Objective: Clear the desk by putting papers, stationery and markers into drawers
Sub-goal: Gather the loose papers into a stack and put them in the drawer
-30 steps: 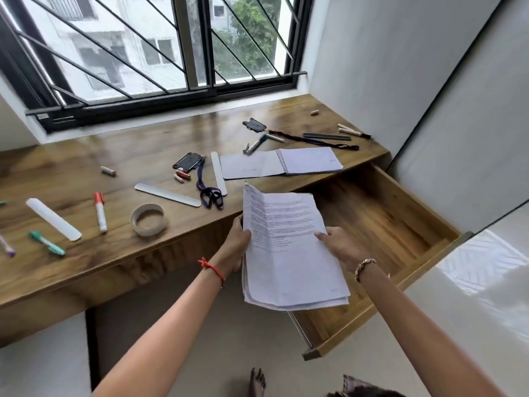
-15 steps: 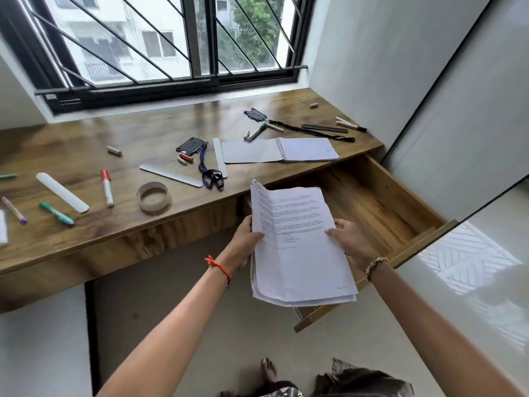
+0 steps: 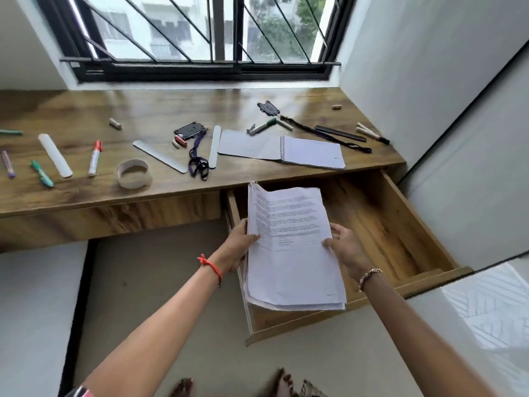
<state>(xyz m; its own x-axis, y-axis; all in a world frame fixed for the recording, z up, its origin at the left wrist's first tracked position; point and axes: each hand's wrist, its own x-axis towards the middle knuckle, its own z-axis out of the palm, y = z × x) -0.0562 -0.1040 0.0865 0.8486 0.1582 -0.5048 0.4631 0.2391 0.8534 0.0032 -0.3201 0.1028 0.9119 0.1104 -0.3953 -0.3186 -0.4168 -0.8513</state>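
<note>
I hold a stack of printed papers [image 3: 292,247] by both side edges, above the left part of the open wooden drawer [image 3: 400,224]. My left hand [image 3: 239,245] grips the left edge and my right hand [image 3: 345,247] grips the right edge. On the wooden desk [image 3: 160,110] lie an open spiral notebook [image 3: 286,151], a red-capped marker [image 3: 95,157], a green marker [image 3: 42,173], a purple marker [image 3: 8,164], a tape roll [image 3: 133,173], and several rulers such as the grey ruler [image 3: 160,156].
Two black card holders with lanyards [image 3: 197,164] lie mid-desk. More markers and a black ruler [image 3: 340,133] sit at the desk's right end by the white wall [image 3: 429,67]. A barred window runs behind the desk. My feet show on the floor below.
The papers and both hands moved right, from beside the drawer to over its left part. The view swung left and more of the desk shows.
</note>
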